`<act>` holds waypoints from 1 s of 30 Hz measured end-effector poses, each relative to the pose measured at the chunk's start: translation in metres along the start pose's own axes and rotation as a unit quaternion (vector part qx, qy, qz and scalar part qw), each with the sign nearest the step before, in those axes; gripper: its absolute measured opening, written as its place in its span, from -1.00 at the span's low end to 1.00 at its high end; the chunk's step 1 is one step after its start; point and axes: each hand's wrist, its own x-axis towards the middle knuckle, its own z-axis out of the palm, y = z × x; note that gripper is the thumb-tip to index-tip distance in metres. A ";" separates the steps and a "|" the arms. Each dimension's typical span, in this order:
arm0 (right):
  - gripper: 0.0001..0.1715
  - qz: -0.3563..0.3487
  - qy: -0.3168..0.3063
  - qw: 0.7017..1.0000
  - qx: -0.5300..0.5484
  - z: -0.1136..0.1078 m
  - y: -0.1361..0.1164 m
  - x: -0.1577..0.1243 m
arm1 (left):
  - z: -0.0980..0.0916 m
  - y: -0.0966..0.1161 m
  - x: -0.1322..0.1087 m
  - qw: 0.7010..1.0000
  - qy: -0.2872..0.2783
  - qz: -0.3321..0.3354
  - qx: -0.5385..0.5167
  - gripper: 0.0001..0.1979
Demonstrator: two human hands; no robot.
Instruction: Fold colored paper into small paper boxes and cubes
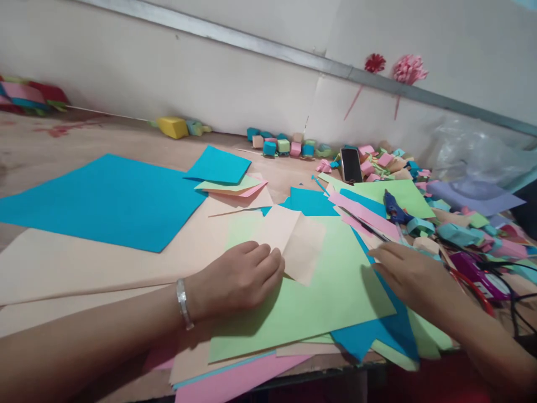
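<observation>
My left hand [241, 280], with a clear band at the wrist, has its fingers curled on a small cream paper [308, 246] that has a crease across it. That piece lies on a large light green sheet [331, 296]. Over the sheet's right edge is my right hand [406, 277], its fingers bent together. Beside those fingertips a thin dark tool [364, 224], pen-like, rests on pink paper strips [361, 210]; whether the hand grips it is hidden. Red handle-like loops [474, 288] show past the right hand.
A big blue sheet [104, 201] lies at left, near stacked small squares [222, 165]. Paper cubes [283, 146] line the wall. A phone [351, 165], a dark blue glue gun [394, 207], many folded paper pieces and a purple device [478, 274] with black cables crowd the right.
</observation>
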 end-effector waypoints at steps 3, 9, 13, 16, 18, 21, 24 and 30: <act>-0.78 -0.174 0.069 0.976 0.114 -0.031 -0.039 0.032 | -0.007 0.003 -0.001 0.999 0.039 0.016 0.030 -0.80; -0.63 -0.332 0.086 0.920 0.191 -0.057 -0.111 0.065 | -0.017 0.015 -0.001 0.998 0.037 -0.058 0.014 -0.82; -0.76 -0.371 0.092 0.895 0.231 -0.038 -0.121 0.073 | -0.012 0.017 0.001 0.979 -0.059 -0.134 -0.141 -0.90; -0.73 -0.409 0.102 0.874 0.242 -0.029 -0.118 0.076 | -0.006 0.014 0.003 0.961 -0.072 -0.177 -0.200 -0.88; -0.66 -0.421 0.115 0.865 0.249 -0.029 -0.115 0.076 | -0.001 0.011 0.004 0.954 -0.071 -0.201 -0.213 -0.85; -0.62 -0.421 0.107 0.861 0.264 -0.033 -0.112 0.075 | 0.006 0.009 0.003 0.947 -0.068 -0.220 -0.224 -0.84; -0.73 -0.413 0.117 0.862 0.270 -0.031 -0.111 0.075 | 0.010 0.009 0.002 0.945 -0.060 -0.234 -0.219 -0.83; -0.78 -0.431 0.173 0.850 0.249 -0.027 -0.112 0.072 | 0.011 0.010 0.002 0.945 -0.060 -0.242 -0.213 -0.83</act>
